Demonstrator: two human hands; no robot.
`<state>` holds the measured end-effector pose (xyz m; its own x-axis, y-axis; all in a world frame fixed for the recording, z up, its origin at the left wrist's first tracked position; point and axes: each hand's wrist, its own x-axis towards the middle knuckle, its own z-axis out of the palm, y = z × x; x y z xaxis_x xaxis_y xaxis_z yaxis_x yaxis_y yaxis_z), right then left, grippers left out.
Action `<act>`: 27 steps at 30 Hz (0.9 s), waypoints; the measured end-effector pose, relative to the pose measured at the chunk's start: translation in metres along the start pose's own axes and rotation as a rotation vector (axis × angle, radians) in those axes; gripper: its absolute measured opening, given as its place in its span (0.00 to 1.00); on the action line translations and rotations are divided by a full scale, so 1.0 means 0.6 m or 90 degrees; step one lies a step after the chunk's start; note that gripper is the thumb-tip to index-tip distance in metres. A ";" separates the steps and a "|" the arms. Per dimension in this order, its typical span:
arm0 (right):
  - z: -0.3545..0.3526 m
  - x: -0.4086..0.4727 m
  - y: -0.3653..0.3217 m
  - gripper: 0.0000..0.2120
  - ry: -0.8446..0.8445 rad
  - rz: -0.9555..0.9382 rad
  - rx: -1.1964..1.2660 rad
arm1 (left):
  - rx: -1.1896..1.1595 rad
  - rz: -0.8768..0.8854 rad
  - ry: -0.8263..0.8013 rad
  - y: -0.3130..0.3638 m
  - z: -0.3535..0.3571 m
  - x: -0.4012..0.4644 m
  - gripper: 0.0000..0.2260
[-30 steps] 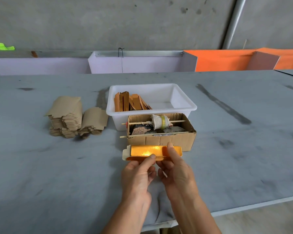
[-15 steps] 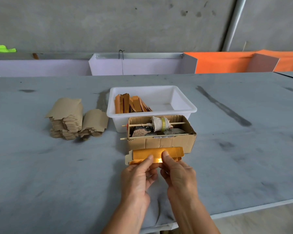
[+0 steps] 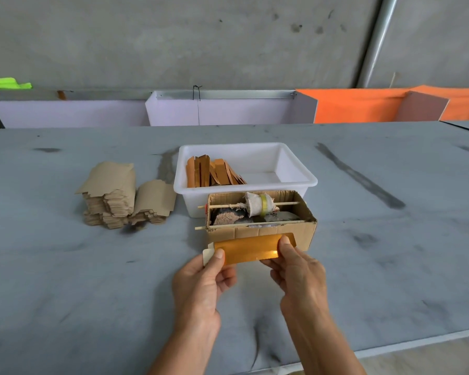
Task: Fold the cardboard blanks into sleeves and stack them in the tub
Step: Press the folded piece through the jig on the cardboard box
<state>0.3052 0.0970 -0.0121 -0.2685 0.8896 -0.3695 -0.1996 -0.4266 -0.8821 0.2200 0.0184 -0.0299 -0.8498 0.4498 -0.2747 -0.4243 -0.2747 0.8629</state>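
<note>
I hold a shiny orange-gold cardboard blank (image 3: 248,249) flat and lengthwise in front of me. My left hand (image 3: 201,282) pinches its left end by the pale flap, thumb on top. My right hand (image 3: 295,269) pinches its right end, thumb on the gold face. Behind it stands a white plastic tub (image 3: 290,169) with several folded orange sleeves (image 3: 211,174) leaning at its left side. Two piles of brown cardboard blanks (image 3: 114,196) lie to the left on the grey table.
A small open corrugated box (image 3: 303,234) with a cloth-wrapped roller on a stick and some rags stands between the tub and my hands. The grey table (image 3: 390,253) stretches wide; its front edge runs lower right. White and orange panels line the far side.
My hands have slid apart from the blank's middle to its two ends. The blank has tipped so its gold face shows wider, and it sits a little lower and nearer to me.
</note>
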 end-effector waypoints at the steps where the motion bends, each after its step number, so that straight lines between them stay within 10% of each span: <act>1: 0.000 -0.002 -0.009 0.10 -0.023 -0.004 -0.011 | 0.002 0.023 -0.007 0.007 0.001 0.000 0.04; 8: 0.046 -0.023 -0.046 0.02 -0.192 -0.071 -0.131 | -0.016 0.066 -0.052 0.053 0.036 0.010 0.03; 27: 0.244 0.243 -0.132 0.05 -0.073 -0.115 -0.428 | 0.493 0.368 0.071 0.106 0.098 0.188 0.07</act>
<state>0.1441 0.2363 0.0464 -0.3916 0.8981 -0.2002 0.3654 -0.0479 -0.9296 0.1156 0.1015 0.0186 -0.9037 0.3277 0.2756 0.3581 0.2254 0.9061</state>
